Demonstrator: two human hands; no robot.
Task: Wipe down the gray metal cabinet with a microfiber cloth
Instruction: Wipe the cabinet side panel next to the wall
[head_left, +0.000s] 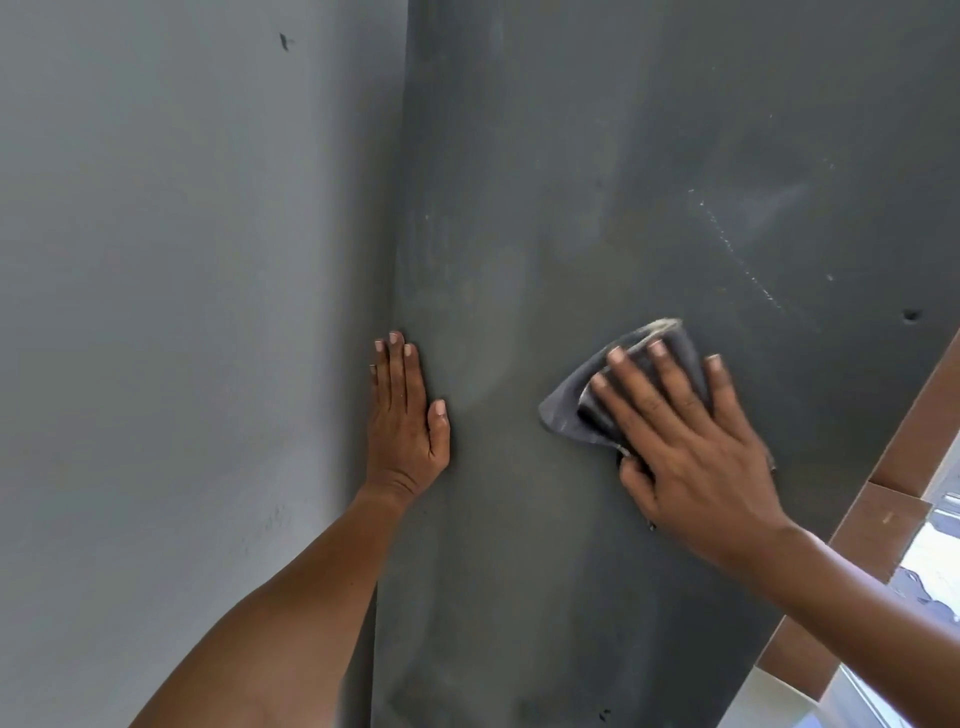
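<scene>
Dark gray cabinet (597, 208) side fills centre, dusty smears and pale speckled streak upper right. Lighter gray wall (182, 260) at left. Left hand (405, 421) flat, fingers straight, on cabinet edge. Right hand (691, 441) spread, pressing gray cloth (566, 410) on panel. Brown frame (904, 467) far right.

The cabinet (597, 182) side is a wide flat face, and its whole upper half of the frame lies bare, so a hand can slide there freely. At centre left the left hand (405, 415) lies flat on the cabinet's edge, just beside the wall (182, 260), and blocks that strip. The right hand (691, 441) presses the cloth (566, 410) at centre right. Between the two hands runs a bare band of metal. At lower right a brown frame (883, 519) borders the cabinet and closes that side.
</scene>
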